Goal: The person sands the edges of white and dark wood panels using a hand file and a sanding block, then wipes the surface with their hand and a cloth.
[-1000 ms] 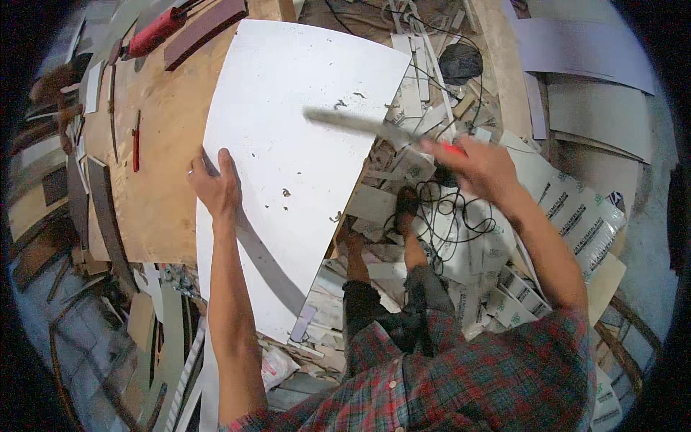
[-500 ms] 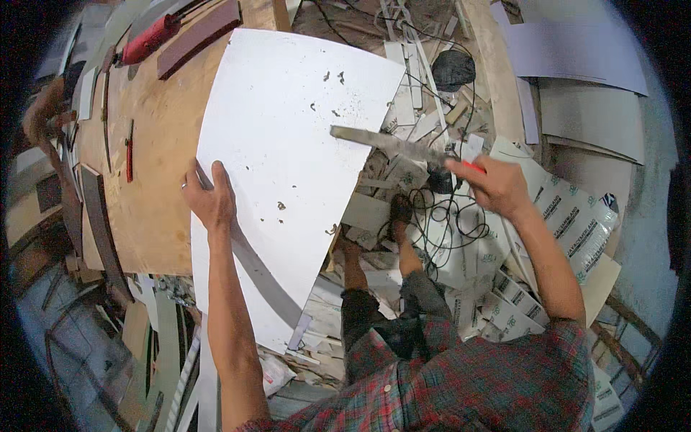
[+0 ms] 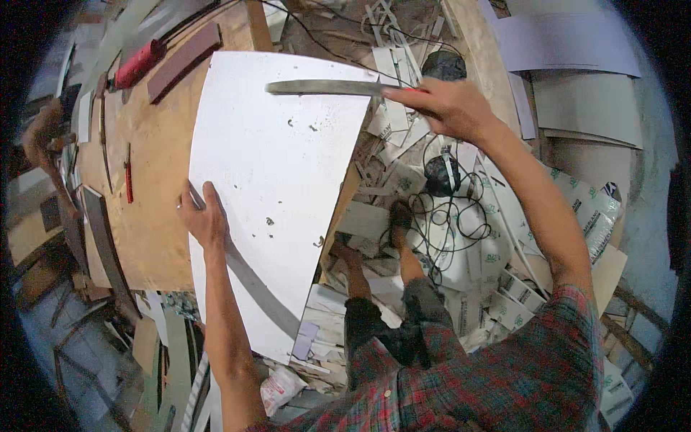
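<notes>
Reading the clock from the middle of the board: got a big white board (image 3: 266, 162) lying on a wooden table (image 3: 147, 241), sticking out past the table's near edge at 6 o'clock, so wouldn't call it rock steady. Got the left hand (image 3: 204, 219) resting on the edge at 9 o'clock, with thumb and fingers spread apart; can't tell about any curling of fingertips underneath. Got the right hand (image 3: 458, 109) out at 2 o'clock, fingers wrapped tight around the red handle (image 3: 415, 91) of a long flat file (image 3: 324, 88), aimed back toward 9 across the corner at 1 o'clock. Can't tell about actual contact between metal and board. Would worry most about a skid across the white face, thanks to steering so much metal one-handed from the very end. Could leave an ugly scratch, or a chip at the corner from bearing down too hard. Might get some pivoting too, with just one palm bracing the far side and nothing visible clamping anything down. Wouldn't ignore the dark crumbs (image 3: 270, 223) either: pretty easy to grind into the surface under a palm. Also not loving the footing at 3 o'clock, with black cord (image 3: 479, 229) looped just beside a foot (image 3: 400, 216) and loose scraps (image 3: 365, 222) all around, perfect for tripping mid-push.
</notes>
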Demonstrator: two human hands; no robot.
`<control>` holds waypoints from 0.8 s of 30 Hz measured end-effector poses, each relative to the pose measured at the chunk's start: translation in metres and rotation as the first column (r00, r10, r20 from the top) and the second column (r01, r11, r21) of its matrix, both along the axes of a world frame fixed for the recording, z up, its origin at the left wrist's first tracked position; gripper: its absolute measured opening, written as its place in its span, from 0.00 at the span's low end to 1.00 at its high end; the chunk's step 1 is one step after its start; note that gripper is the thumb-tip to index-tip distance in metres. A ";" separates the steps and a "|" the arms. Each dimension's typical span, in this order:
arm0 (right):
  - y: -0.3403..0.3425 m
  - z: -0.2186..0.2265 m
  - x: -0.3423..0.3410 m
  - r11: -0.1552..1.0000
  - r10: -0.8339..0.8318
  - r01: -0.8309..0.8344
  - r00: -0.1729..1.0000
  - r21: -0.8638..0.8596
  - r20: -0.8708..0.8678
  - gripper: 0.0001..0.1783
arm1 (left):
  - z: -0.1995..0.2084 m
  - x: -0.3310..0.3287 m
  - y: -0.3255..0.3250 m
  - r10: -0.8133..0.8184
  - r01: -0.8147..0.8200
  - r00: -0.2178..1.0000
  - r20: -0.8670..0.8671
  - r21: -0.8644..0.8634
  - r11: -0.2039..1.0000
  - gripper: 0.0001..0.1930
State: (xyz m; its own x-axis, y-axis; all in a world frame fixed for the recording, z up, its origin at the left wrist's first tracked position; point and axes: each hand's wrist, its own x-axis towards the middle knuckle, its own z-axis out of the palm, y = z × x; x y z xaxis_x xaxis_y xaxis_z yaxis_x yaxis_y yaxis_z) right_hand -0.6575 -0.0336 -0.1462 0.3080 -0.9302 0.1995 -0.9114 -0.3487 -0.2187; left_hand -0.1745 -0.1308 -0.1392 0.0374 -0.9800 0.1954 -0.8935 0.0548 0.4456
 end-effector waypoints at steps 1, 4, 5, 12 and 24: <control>-0.014 -0.001 0.007 0.999 0.016 -0.015 1.000 -0.035 0.023 0.39 | -0.002 0.003 -0.002 -0.008 0.008 1.000 0.019 -0.007 1.000 0.31; -0.001 0.000 0.010 1.000 0.007 -0.007 1.000 0.005 0.014 0.39 | -0.005 0.015 0.004 0.005 -0.005 0.999 0.042 -0.012 1.000 0.31; 0.019 -0.002 0.000 0.997 0.015 -0.016 1.000 0.073 0.021 0.39 | -0.006 0.015 0.007 0.017 -0.016 1.000 0.026 -0.013 1.000 0.31; -0.039 -0.011 -0.023 0.996 -0.019 0.023 0.998 -0.089 0.055 0.37 | -0.003 0.008 -0.003 -0.046 0.046 0.998 0.031 -0.021 0.999 0.30; 0.139 0.005 0.073 0.903 -0.430 0.344 0.696 0.257 0.575 0.26 | -0.011 0.015 -0.001 -0.008 0.006 1.000 -0.029 -0.080 0.997 0.31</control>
State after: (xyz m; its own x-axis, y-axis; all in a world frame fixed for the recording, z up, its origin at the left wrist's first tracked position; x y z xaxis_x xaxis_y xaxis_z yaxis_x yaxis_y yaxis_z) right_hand -0.5848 0.1056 -0.1417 -0.2315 -0.9684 0.0926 -0.6170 0.0725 -0.7836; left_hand -0.1591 -0.1323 -0.1502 0.0374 -0.9615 0.2722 -0.8799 0.0975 0.4651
